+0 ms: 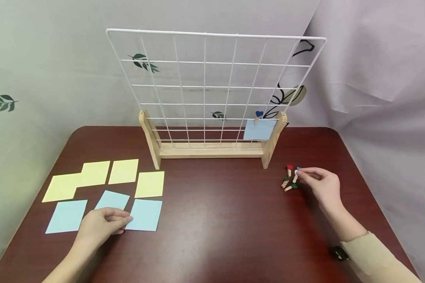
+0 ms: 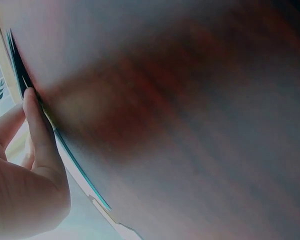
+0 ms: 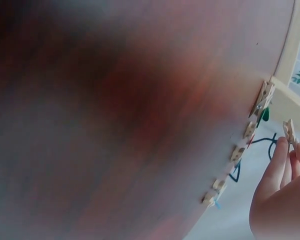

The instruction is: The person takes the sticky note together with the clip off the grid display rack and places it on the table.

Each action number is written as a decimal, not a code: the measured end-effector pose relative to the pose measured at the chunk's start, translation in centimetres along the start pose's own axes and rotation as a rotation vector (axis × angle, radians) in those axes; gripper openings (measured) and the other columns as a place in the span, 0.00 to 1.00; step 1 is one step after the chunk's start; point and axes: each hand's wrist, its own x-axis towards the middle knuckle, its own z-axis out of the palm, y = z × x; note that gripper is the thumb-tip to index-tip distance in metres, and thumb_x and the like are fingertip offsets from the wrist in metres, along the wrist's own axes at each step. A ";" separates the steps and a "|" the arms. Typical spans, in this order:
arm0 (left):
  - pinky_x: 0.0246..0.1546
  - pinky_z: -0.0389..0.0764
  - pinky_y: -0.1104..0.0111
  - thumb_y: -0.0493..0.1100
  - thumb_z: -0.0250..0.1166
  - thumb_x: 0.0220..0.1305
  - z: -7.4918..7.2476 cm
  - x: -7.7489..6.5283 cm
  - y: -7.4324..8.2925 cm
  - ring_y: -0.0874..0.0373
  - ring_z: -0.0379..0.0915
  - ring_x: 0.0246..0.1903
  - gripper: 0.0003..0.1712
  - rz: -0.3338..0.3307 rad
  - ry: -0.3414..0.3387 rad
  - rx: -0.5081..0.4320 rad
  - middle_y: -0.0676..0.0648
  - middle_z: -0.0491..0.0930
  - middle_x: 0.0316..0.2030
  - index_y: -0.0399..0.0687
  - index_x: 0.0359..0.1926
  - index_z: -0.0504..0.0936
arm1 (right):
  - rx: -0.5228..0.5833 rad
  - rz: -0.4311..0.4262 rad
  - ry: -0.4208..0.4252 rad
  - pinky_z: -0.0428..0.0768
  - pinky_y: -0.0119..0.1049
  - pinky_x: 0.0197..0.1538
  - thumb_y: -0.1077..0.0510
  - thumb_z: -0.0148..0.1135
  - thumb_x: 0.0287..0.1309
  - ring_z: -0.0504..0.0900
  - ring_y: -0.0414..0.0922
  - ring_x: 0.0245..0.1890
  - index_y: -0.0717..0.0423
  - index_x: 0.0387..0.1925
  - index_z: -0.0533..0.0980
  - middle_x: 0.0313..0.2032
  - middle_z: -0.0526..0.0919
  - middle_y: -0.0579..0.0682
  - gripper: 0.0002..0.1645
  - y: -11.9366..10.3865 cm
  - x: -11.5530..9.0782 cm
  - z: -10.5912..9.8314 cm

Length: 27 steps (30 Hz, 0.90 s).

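Note:
My left hand (image 1: pixel 100 227) pinches the left edge of a light-blue sticky note (image 1: pixel 146 215) low over the table; in the left wrist view the note (image 2: pixel 19 70) is seen nearly edge-on at the fingertips. On the right, my right hand (image 1: pixel 322 186) holds a small wooden clothespin (image 1: pixel 295 178) with a whitish top between thumb and fingers. The same clothespin (image 3: pixel 288 131) shows raised in the right wrist view. Beside it lie several more small clothespins (image 1: pixel 285 182) with red, green and blue tops.
A white wire grid (image 1: pixel 204 86) stands in a wooden base (image 1: pixel 212 152) at the table's back. A blue-heart clothespin (image 1: pixel 259 114) fixes a blue note (image 1: pixel 260 130) to its lower right. Several yellow notes (image 1: pixel 124 171) and two other blue notes (image 1: pixel 66 216) lie on the left.

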 end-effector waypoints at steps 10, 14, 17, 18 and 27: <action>0.31 0.88 0.76 0.42 0.74 0.67 -0.1 -0.1 -0.3 0.65 0.88 0.26 0.17 0.019 0.003 0.004 0.44 0.93 0.34 0.32 0.48 0.89 | -0.012 0.031 0.000 0.88 0.22 0.34 0.69 0.73 0.63 0.90 0.30 0.23 0.49 0.33 0.91 0.25 0.90 0.32 0.11 0.7 -0.3 -2.2; 0.32 0.86 0.78 0.43 0.74 0.67 -0.2 -0.3 -0.3 0.66 0.88 0.26 0.16 0.028 0.007 0.015 0.45 0.93 0.33 0.32 0.48 0.90 | -0.069 0.048 -0.030 0.88 0.24 0.34 0.68 0.73 0.64 0.90 0.31 0.24 0.49 0.31 0.90 0.25 0.91 0.33 0.10 1.0 -0.3 -2.9; 0.32 0.85 0.79 0.43 0.74 0.68 -0.2 -0.5 -0.3 0.67 0.88 0.27 0.16 0.039 0.019 0.028 0.46 0.93 0.34 0.34 0.48 0.90 | -0.106 0.053 -0.055 0.89 0.25 0.34 0.68 0.72 0.64 0.90 0.30 0.24 0.48 0.31 0.89 0.25 0.91 0.34 0.12 1.1 -0.5 -3.2; 0.32 0.85 0.79 0.43 0.74 0.68 -0.2 -0.5 -0.3 0.68 0.87 0.27 0.16 0.042 0.022 0.030 0.46 0.93 0.34 0.35 0.48 0.90 | -0.126 0.055 -0.061 0.89 0.25 0.34 0.67 0.72 0.64 0.90 0.29 0.25 0.48 0.31 0.89 0.25 0.91 0.34 0.11 1.0 -0.5 -3.2; 0.33 0.87 0.78 0.39 0.73 0.67 -0.3 -0.7 -0.6 0.71 0.87 0.27 0.13 0.058 0.025 -0.014 0.45 0.93 0.34 0.31 0.47 0.90 | -0.413 0.050 -0.086 0.83 0.20 0.32 0.60 0.74 0.65 0.83 0.20 0.25 0.78 0.48 0.84 0.20 0.84 0.19 0.21 1.0 -0.7 -3.2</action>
